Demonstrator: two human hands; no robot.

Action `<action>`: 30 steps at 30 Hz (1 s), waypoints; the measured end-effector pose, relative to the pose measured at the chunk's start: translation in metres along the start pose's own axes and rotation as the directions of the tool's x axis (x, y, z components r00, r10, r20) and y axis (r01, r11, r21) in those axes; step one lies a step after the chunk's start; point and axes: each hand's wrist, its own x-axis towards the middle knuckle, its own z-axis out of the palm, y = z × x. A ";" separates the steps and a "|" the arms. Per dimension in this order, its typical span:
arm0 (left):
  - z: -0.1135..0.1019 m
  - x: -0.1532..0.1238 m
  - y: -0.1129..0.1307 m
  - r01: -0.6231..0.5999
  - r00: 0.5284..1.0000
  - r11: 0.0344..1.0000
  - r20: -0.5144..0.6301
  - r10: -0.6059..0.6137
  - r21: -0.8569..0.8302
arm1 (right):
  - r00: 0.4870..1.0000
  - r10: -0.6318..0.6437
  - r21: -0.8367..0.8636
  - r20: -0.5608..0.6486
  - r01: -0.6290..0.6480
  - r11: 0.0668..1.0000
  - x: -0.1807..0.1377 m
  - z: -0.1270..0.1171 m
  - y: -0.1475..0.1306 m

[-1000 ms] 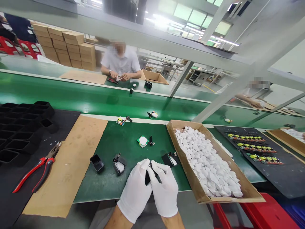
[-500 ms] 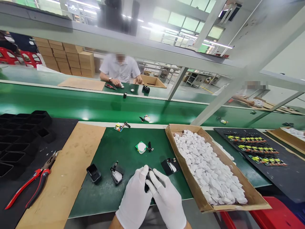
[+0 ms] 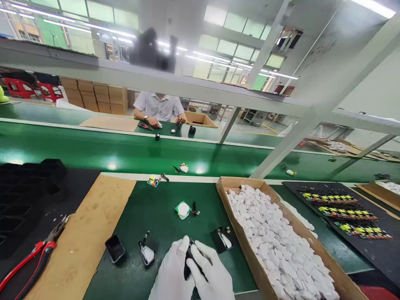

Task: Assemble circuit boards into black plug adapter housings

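Over the near part of the green table [image 3: 206,198], the white-gloved left hand [image 3: 175,268] and right hand [image 3: 212,271] press their grip closely around a black plastic piece [image 3: 188,268]. Its visible strip has its long axis running from near to far, the far end leaning slightly right; which way its mouth faces I cannot tell. Left lies a hollow black case [image 3: 115,251]; right, a cardboard tray [image 3: 255,183].

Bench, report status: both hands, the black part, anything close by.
Left hand, right hand: both gripping black part. Part mostly hidden between them. Close by: nearer left black case, right black case.
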 end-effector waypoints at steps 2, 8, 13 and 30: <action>-0.008 0.000 0.005 0.032 0.999 0.996 -0.037 -0.035 -0.083 | 0.997 0.074 0.096 -0.009 -0.072 0.993 0.004 0.000 -0.007; -0.024 0.002 0.015 0.036 0.992 0.975 -0.111 -0.062 -0.219 | 0.938 0.347 0.208 0.000 -0.339 0.917 0.013 -0.003 -0.025; -0.032 0.000 0.017 0.042 0.995 0.977 -0.085 -0.061 -0.207 | 0.937 0.349 0.339 0.017 -0.333 0.880 0.014 -0.006 -0.026; -0.013 -0.004 0.021 0.057 0.992 0.998 -0.108 -0.060 -0.032 | 0.950 0.263 0.417 0.168 -0.310 0.854 0.019 -0.020 -0.028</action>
